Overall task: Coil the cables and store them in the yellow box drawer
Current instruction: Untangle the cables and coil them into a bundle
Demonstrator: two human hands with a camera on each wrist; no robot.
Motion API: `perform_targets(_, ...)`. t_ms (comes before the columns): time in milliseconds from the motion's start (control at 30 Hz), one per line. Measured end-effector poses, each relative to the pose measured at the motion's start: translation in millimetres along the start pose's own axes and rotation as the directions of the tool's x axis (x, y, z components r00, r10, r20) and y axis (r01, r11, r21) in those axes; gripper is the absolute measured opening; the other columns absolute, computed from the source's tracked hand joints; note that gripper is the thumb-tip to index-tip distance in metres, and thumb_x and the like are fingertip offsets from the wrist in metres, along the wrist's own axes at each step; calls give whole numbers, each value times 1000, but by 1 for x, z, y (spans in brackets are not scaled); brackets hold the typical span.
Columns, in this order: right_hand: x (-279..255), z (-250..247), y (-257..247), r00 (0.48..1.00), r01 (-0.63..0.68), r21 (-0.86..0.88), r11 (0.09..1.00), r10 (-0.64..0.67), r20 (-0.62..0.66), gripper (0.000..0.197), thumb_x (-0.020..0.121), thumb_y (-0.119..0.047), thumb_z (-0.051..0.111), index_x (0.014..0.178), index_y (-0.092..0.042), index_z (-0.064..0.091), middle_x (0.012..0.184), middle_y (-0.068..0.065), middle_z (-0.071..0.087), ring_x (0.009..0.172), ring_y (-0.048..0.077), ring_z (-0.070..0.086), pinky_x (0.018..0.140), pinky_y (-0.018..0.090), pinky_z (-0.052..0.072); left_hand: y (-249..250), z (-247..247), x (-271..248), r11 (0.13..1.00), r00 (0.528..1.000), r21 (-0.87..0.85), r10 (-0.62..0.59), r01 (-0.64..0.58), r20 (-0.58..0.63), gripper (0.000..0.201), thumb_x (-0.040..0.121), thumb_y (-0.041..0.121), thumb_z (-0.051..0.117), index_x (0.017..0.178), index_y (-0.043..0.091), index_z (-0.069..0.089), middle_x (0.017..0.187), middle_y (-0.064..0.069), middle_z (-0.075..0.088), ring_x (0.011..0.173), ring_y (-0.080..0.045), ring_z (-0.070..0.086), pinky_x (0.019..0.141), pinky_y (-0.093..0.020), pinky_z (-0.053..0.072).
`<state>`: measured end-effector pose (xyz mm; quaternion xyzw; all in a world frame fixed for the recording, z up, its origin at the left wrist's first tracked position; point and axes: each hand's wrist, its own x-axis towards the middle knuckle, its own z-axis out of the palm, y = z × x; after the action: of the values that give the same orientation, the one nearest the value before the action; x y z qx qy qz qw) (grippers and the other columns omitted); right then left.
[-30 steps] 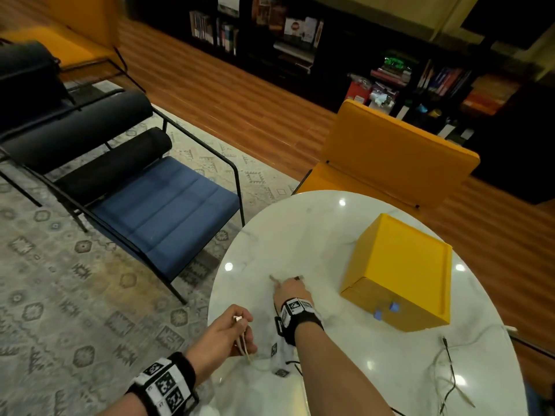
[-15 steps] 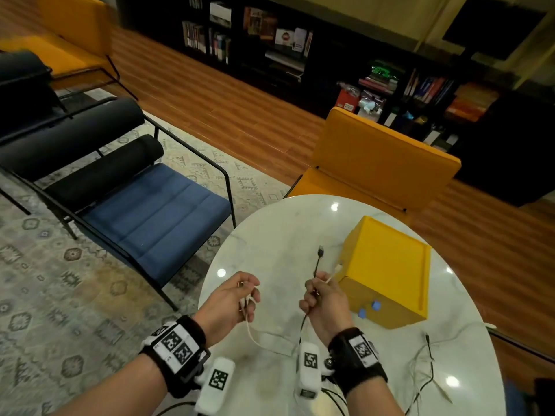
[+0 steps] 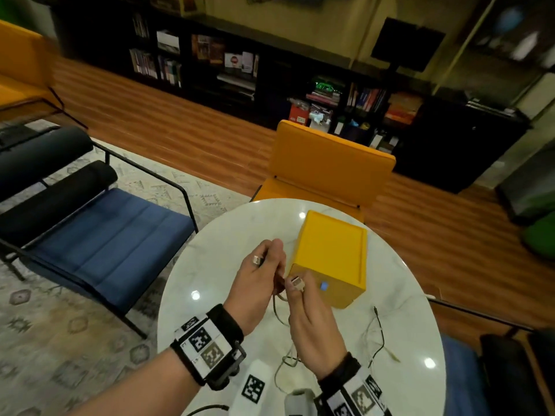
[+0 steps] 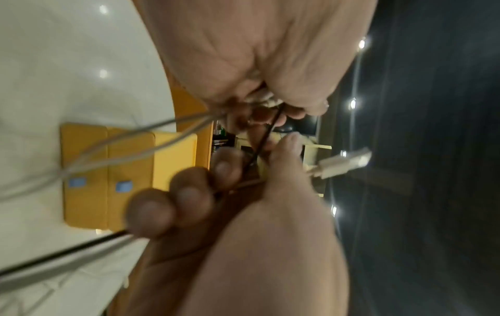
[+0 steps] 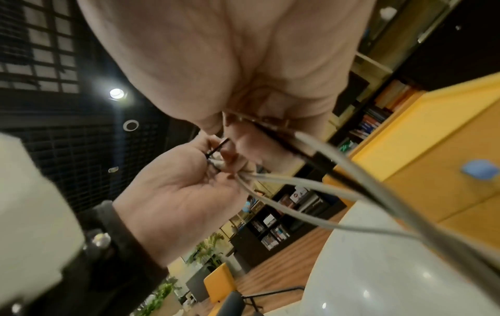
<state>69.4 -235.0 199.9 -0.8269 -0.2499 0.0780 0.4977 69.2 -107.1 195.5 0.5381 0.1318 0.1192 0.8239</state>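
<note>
- Both hands are up over the bench [image 3: 210, 265] now, close together, just in front of the yellow box [image 3: 330, 253].
- The left hand [image 3: 258, 283] has its fingers curled round a bundle of white cable [image 5: 286, 183] and a thin black cable [image 4: 264, 141]; a silver plug tip pokes out of the top of that fist.
- The right hand [image 3: 312, 322] pinches the white cable just behind its flat USB plug [image 3: 297, 282], thumb and forefinger tight on it, plug pointing toward the yellow box.
- From the left wrist view that white plug [image 4: 343, 163] sticks out clear past the thumb.
- White cable strands sag from the two hands down to the bench on the near side of the yellow box.
- The yellow box sits on the bench, its two drawer fronts pushed in, each with a small blue tab [image 4: 77, 182].
- To the right of the yellow box, near the bench edge, more loose cables [image 3: 379, 334] lie in a tangle, one dark and one pale, well apart from the hands.
- A yellow chair [image 3: 330, 163] stands right behind the yellow box, beyond the bench.
</note>
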Motion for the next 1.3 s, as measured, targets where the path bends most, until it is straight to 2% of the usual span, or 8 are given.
perform_targets(233,-20,-41,13,985,-19,16,1000,22,-169,23,107,-30,33,119,-32,53,90,-2,68,79,7,65,70,23,51,-2,19,-13,1000,998,12,15,-14,-57,39,89,54,55,86,15,52,55,1,33,48,-15,38,51,-28,36)
perform_targets(333,-17,-59,4,944,-23,87,996,50,-326,17,103,-37,41,118,-29,44,90,-5,61,62,9,58,62,41,55,-2,27,-22,996,1000,94,-1,3,-26,55,90,66,40,92,12,54,58,4,31,50,-12,31,55,-26,35)
perform_targets(433,-15,-67,-4,961,34,27,999,-25,-275,45,99,-60,31,127,-26,42,92,-20,53,76,5,53,70,31,46,2,36,-28,997,997,-23,-73,73,-9,58,98,64,27,92,13,54,61,2,29,53,-13,28,61,-32,36)
perform_targets(533,-15,-61,-7,981,99,-138,985,-120,-155,37,106,-42,28,133,-33,52,100,-8,50,93,3,50,77,13,39,7,42,-31,994,997,-93,-55,59,51,52,102,55,30,98,11,58,62,-1,30,52,-14,29,53,-29,36)
perform_targets(733,-17,-37,-4,944,210,-187,960,-249,-215,23,98,-9,56,115,-23,65,93,-8,61,84,3,56,71,19,47,8,47,-37,1000,999,22,-6,5,38,54,99,58,35,104,14,65,65,-3,40,55,-10,41,51,-23,41)
perform_targets(967,-24,-35,-15,989,130,-92,987,-136,-60,44,93,-16,44,136,-22,36,119,-4,50,105,5,52,87,24,47,8,47,-44,969,985,204,112,-137,129,44,90,55,50,105,14,57,77,12,61,62,-5,51,62,-23,46)
perform_targets(1200,-27,-36,-7,988,147,50,988,-144,-63,42,76,-20,55,102,-30,23,95,-3,37,82,14,44,66,23,39,19,53,-50,975,988,167,136,-146,69,43,92,49,48,86,8,58,64,1,50,48,-8,38,47,-23,33)
perform_targets(1300,-26,-34,0,991,134,76,988,-135,13,54,77,-22,66,111,-33,25,115,1,44,108,13,52,85,30,52,24,55,-50,982,993,149,121,-120,2,46,92,55,46,78,11,54,60,-1,45,51,-10,41,48,-22,39)
